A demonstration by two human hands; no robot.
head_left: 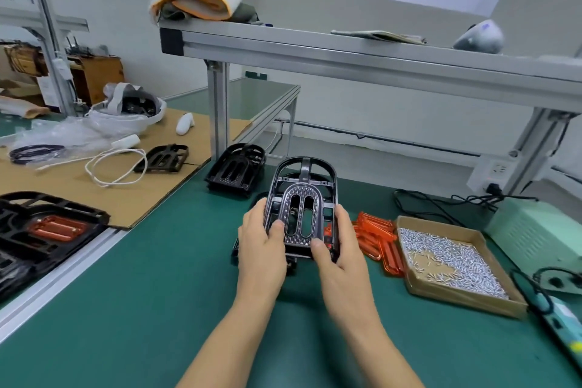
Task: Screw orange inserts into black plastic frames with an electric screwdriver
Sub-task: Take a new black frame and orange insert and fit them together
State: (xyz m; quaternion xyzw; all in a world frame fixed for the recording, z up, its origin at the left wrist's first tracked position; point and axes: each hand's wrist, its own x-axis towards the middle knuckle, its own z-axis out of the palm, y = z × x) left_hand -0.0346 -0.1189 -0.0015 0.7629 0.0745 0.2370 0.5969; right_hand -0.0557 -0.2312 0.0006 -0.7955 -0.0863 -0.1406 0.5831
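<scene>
I hold a black plastic frame (303, 198) up over the green mat, tilted toward me, its patterned slotted face showing. My left hand (261, 246) grips its left edge with the thumb on the face. My right hand (340, 249) grips the right edge, thumb near the bottom. A pile of orange inserts (378, 238) lies just right of my right hand. Beside them stands a cardboard tray of silver screws (453, 257). The electric screwdriver (557, 318) lies at the far right edge. More black frames (236, 170) are stacked behind.
A finished frame with an orange insert (53, 225) lies at the left on a stack. Cardboard sheet (132, 192) holds a loose frame (163, 158), white cable and bags. A pale green power unit (535, 230) and cables sit right. An aluminium shelf (378, 53) runs overhead.
</scene>
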